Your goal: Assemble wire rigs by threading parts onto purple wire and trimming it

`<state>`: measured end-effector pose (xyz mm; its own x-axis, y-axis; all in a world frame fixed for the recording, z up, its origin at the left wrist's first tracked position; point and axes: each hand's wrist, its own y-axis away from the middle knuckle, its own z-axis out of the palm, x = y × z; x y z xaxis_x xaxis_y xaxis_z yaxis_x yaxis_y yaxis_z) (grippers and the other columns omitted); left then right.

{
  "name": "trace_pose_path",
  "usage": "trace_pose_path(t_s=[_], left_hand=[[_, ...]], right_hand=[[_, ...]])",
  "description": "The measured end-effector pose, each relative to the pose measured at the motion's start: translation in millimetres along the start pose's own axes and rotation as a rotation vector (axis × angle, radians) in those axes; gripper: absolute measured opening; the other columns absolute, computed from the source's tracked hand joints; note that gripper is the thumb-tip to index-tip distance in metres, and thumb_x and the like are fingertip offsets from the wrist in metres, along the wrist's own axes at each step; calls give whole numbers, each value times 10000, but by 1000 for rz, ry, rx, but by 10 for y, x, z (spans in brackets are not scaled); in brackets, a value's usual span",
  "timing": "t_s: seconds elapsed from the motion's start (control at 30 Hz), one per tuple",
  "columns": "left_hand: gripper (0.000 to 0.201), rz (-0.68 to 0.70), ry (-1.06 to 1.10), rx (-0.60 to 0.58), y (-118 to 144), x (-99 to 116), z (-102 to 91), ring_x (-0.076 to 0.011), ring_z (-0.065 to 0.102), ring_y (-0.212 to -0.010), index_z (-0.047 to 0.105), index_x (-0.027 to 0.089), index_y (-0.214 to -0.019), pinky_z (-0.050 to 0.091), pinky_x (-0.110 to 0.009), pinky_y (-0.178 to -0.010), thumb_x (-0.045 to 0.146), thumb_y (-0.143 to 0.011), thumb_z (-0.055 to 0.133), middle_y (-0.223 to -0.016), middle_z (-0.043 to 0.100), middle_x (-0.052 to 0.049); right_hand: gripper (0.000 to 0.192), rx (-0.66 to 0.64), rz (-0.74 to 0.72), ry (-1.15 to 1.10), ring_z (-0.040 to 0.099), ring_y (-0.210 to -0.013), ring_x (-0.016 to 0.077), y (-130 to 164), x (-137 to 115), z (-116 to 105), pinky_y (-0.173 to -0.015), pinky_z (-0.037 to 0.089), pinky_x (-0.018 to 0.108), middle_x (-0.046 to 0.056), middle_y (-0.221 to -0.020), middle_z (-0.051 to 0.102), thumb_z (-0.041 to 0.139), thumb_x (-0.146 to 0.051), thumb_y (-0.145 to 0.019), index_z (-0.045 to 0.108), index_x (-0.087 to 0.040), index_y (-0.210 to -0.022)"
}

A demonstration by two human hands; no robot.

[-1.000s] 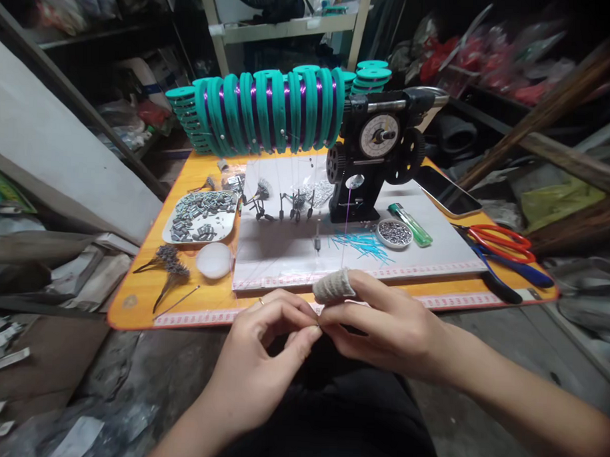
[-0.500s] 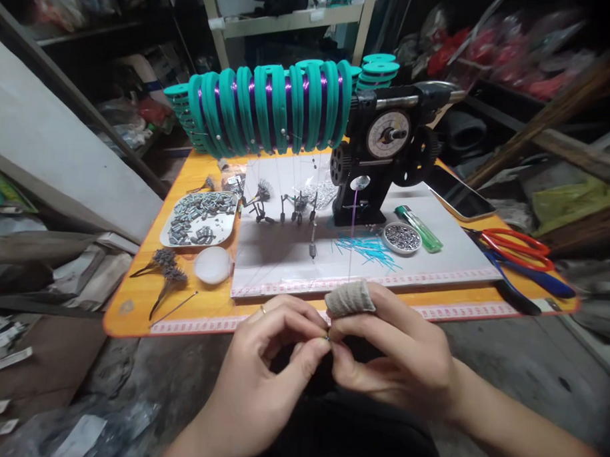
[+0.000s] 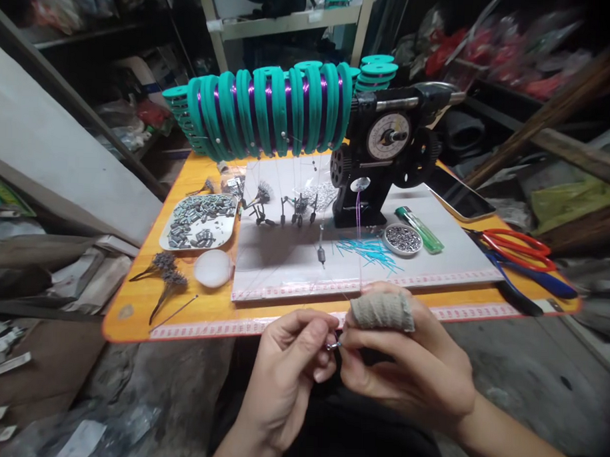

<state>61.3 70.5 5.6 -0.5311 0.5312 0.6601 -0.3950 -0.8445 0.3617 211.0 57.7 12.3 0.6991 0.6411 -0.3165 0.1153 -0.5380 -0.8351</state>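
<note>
I'm on a tiny metal piece (image 3: 333,346), pinched between both sets of fingertips just below the table's (image 3: 132,309) near edge, down at six o'clock from the winding machine (image 3: 382,164). My left hand (image 3: 290,371) is curled nearly closed, thumb and forefinger nipping the piece from the nine o'clock side. My right hand (image 3: 410,365) meets it from three o'clock, fingers bent in tight on the same piece, a cloth wrap (image 3: 382,311) round the forefinger. A thin purple thread (image 3: 358,224) runs down from the machine toward that wrap. At twelve o'clock sits the row of teal spools (image 3: 269,107). Out at ten o'clock, a tray (image 3: 201,221) of small grey tubes; at two o'clock, a green lighter (image 3: 419,229), and further right, red-handled scissors (image 3: 519,248).
</note>
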Motion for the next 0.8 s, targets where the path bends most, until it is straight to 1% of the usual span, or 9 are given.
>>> trace_pose_path(t_s=[0.1, 0.2, 0.27, 0.37, 0.47, 0.53, 0.63, 0.8], left_hand=[[179, -83, 142, -40, -41, 50, 74, -14, 481, -517, 741, 145, -772, 364, -95, -453, 255, -681, 851, -644, 612, 0], [161, -83, 156, -84, -76, 60, 70, -11, 478, -515, 722, 148, -768, 360, -90, -448, 242, -702, 835, -646, 599, 10], [141, -16, 95, -101, -95, 50, 38, -17, 487, -531, 703, 160, -775, 381, -101, -466, 246, -738, 807, -680, 602, 13], [66, 190, -128, -144, -112, 29, -18, -33, 516, -575, 681, 190, -805, 429, -131, -514, 218, -805, 741, -784, 623, 13], [37, 411, -407, -159, -107, 21, -54, -83, 593, -728, 677, 200, -829, 495, -164, -638, 167, -833, 695, -845, 641, -5], [57, 498, -521, -155, -90, 23, -62, -112, 616, -825, 678, 204, -840, 514, -187, -733, 147, -837, 680, -842, 647, -12], [95, 548, -580, -155, -62, 30, -68, -106, 617, -838, 674, 219, -860, 513, -187, -771, 128, -855, 649, -840, 643, -2], [107, 560, -610, -151, -52, 30, -71, -107, 615, -826, 669, 224, -864, 512, -186, -762, 120, -852, 647, -842, 644, 0]], right_hand=[[209, -45, 35, -34, 625, -826, 205, 30, -5, -15, -750, 566, 361, 47, -845, 631, 655, -69, -763, 615, -219, -903], [216, -86, 75, -97, 613, -802, 195, 26, -2, -40, -711, 553, 350, 47, -852, 619, 655, -58, -749, 608, -211, -894], [202, -90, 123, -146, 591, -758, 168, 5, 4, -54, -657, 528, 312, 40, -830, 594, 652, -47, -741, 608, -195, -872], [180, -111, 207, -199, 550, -722, 137, -41, 12, -65, -602, 477, 265, 30, -804, 558, 652, -41, -739, 611, -175, -852], [167, -147, 252, -229, 530, -733, 127, -77, 10, -67, -608, 454, 251, 22, -802, 534, 659, -46, -746, 608, -165, -851], [159, -160, 275, -250, 523, -737, 124, -87, 5, -67, -620, 448, 253, 17, -798, 525, 655, -47, -752, 605, -162, -849], [160, -168, 308, -278, 527, -748, 128, -87, 1, -69, -630, 443, 263, 18, -816, 529, 647, -44, -760, 608, -164, -858], [154, -179, 330, -287, 523, -751, 137, -77, 4, -77, -630, 436, 275, 18, -823, 524, 651, -61, -767, 609, -175, -862]])
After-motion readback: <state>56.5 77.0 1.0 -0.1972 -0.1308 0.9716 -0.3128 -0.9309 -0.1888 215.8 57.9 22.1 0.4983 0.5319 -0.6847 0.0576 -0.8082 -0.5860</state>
